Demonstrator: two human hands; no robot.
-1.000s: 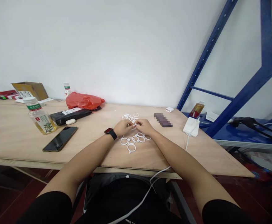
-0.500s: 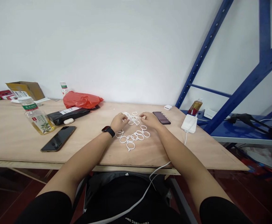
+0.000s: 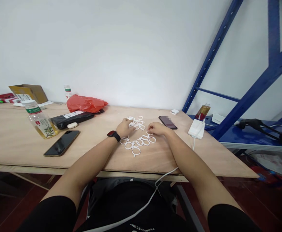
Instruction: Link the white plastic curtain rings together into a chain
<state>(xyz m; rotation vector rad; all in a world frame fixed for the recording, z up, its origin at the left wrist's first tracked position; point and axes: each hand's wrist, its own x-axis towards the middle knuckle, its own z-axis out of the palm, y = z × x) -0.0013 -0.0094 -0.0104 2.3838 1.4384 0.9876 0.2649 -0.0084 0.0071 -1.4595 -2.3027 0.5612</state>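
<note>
White plastic curtain rings with small eyelets lie on the wooden table in two clusters. The nearer cluster [image 3: 136, 150] spreads out in a curved row, its rings touching or overlapping. Farther back is a tighter pile of rings [image 3: 140, 122]. My left hand [image 3: 125, 128], with a black watch on its wrist, rests at the left side of that pile, fingers bent and a little apart. At the right end of the nearer row, my right hand [image 3: 156, 128] has its fingertips pinched on the upper edge of a white curtain ring [image 3: 150, 133], which still lies low at the table.
On the left are a phone [image 3: 61, 143], a drink bottle [image 3: 40, 120], a black package [image 3: 73, 119], an earbud case [image 3: 72, 125] and a red bag [image 3: 86, 103]. Another phone [image 3: 168, 122], a white charger [image 3: 174, 111] and a power bank with a cable [image 3: 196, 129] lie right.
My right hand has moved down and toward me, from beside the far pile to the ring at the row's right end. My left hand has shifted only slightly.
</note>
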